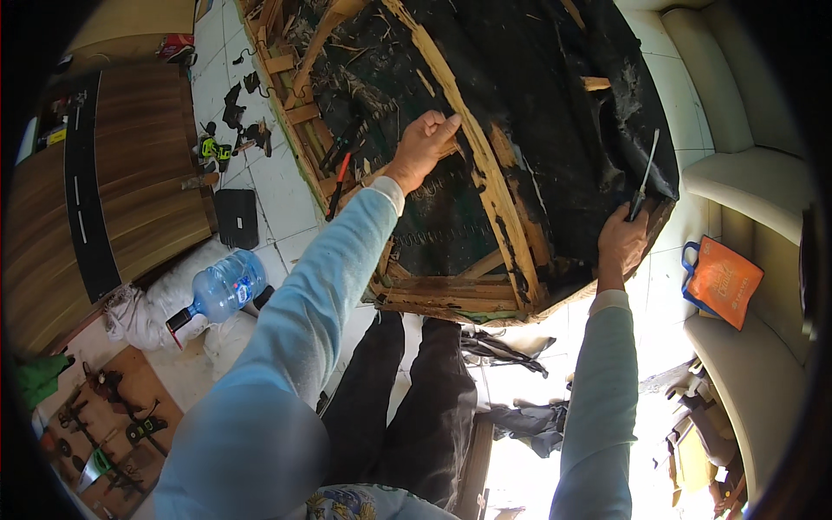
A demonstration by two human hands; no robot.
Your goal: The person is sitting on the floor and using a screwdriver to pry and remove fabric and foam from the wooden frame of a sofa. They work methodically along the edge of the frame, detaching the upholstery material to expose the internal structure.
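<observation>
The wooden frame (505, 221), centrally ahead in the head view, is probably heavy, stiff and splintery, best held by its near rail (451, 303); pale, ragged wood borders black fabric (555, 186). The left hand (423, 149) meets the long slat (475, 143), whether pinching cannot be told; at right, the right hand's (622, 238) grip wraps a screwdriver (640, 201).

Strong light is flooding the floor (529, 472) at the lower right, washing it out to white glare, while the black fabric (559, 152) is sinking into shadow. The fisheye lens is bending the pale sofa (737, 186) along the right rim and darkening the corners to black, and a soft round blur is smearing the upper left sleeve (303, 277).
</observation>
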